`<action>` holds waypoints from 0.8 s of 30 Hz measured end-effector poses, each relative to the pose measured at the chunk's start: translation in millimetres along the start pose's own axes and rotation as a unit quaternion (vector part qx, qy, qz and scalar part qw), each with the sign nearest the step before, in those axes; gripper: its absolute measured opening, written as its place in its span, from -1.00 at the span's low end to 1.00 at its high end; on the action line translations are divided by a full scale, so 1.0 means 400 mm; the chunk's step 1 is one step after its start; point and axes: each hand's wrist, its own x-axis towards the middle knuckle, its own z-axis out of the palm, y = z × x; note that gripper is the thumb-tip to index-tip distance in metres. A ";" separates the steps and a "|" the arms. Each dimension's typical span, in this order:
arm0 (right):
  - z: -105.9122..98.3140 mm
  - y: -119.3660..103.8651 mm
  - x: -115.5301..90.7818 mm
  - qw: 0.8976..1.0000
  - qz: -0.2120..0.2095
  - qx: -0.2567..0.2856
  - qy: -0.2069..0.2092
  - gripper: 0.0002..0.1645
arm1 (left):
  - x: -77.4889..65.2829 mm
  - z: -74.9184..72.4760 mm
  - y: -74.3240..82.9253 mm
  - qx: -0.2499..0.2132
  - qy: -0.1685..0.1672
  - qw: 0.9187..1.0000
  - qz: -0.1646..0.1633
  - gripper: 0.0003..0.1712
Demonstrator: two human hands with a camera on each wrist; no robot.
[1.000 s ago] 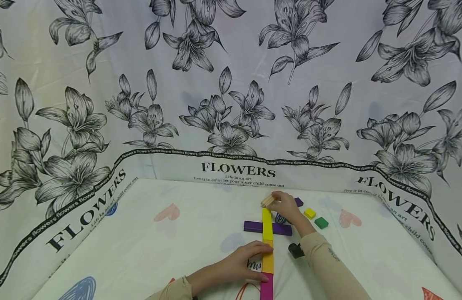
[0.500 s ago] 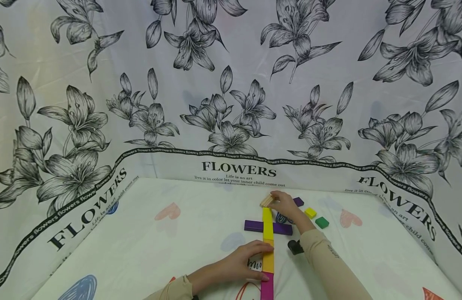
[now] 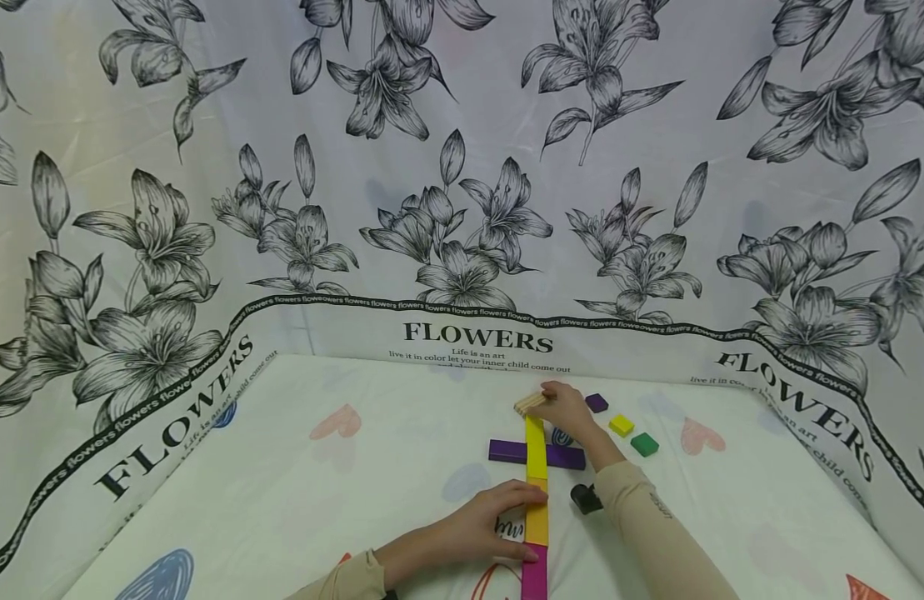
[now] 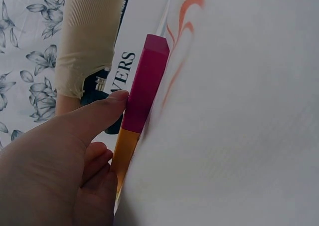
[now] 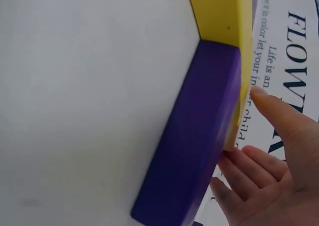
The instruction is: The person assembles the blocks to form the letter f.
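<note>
My left hand (image 3: 480,529) rests against a line of coloured blocks, its thumb on the magenta block (image 3: 534,575) and its fingertips on the orange block (image 3: 536,521). In the left wrist view, the thumb touches the side of the magenta block (image 4: 147,84). At the far end of the line, my right hand (image 3: 570,410) pinches a pale wooden piece (image 3: 527,404) with lines along its top. Yellow blocks (image 3: 535,458) lie just nearer than it. A long purple block (image 5: 189,136) crosses the line; the right fingers hide part of the wooden piece.
Right of the line lie a small purple block (image 3: 596,403), a small yellow block (image 3: 621,425) and a green block (image 3: 645,444). A dark object (image 3: 585,498) sits at the right wrist. A floral curtain (image 3: 462,208) hangs behind the white printed cloth (image 3: 402,417).
My right hand has shifted slightly left, and the wooden piece with it, now lying further left across the line's far end. The left hand stays in place.
</note>
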 end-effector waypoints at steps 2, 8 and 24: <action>0.005 -0.003 -0.001 1.000 0.005 -0.016 0.011 -0.25 | -0.001 -0.001 0.001 0.000 -0.001 1.000 0.003 -0.30; 0.019 -0.024 -0.001 0.998 0.034 -0.045 0.033 -0.21 | -0.002 -0.002 0.002 -0.009 -0.003 1.000 0.011 -0.31; 0.008 -0.012 0.005 0.999 0.032 -0.009 0.037 -0.18 | -0.001 -0.003 0.002 -0.012 -0.003 1.000 0.003 -0.31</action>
